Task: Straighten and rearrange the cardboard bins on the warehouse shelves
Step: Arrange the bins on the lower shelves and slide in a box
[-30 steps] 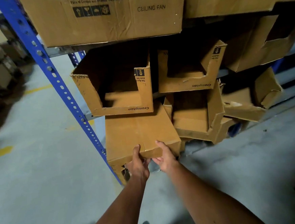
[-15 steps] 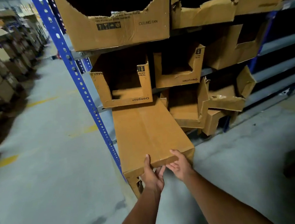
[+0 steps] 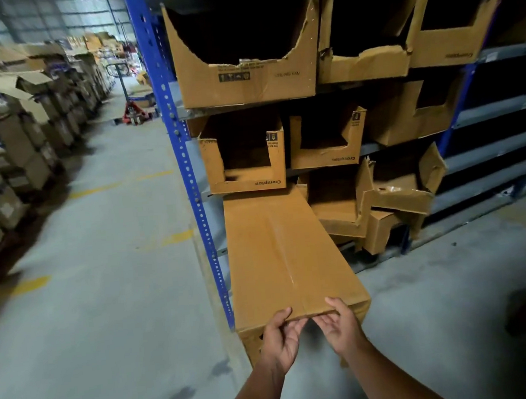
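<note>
A long cardboard bin [image 3: 285,254] sticks far out of the lowest shelf, closed side up, its far end under a cut-front Crompton bin [image 3: 245,156]. My left hand [image 3: 280,339] and my right hand [image 3: 339,325] both grip its near top edge, thumbs on top, fingers under the lip. More cut-front bins fill the shelves: a large "ceiling fan" bin [image 3: 246,78] above, another Crompton bin [image 3: 326,144] in the middle row, and crumpled, tilted bins [image 3: 396,195] to the lower right.
A blue perforated rack upright [image 3: 186,161] stands just left of the pulled-out bin. Stacked cartons [image 3: 21,149] line the left side of the concrete aisle, and a red pallet jack [image 3: 133,112] stands far down it. Grey shelf beams [image 3: 500,149] run to the right.
The long bin has slid much further out of the bottom shelf toward me, with both hands staying on its near edge. My view has pulled back and risen, showing more of the aisle.
</note>
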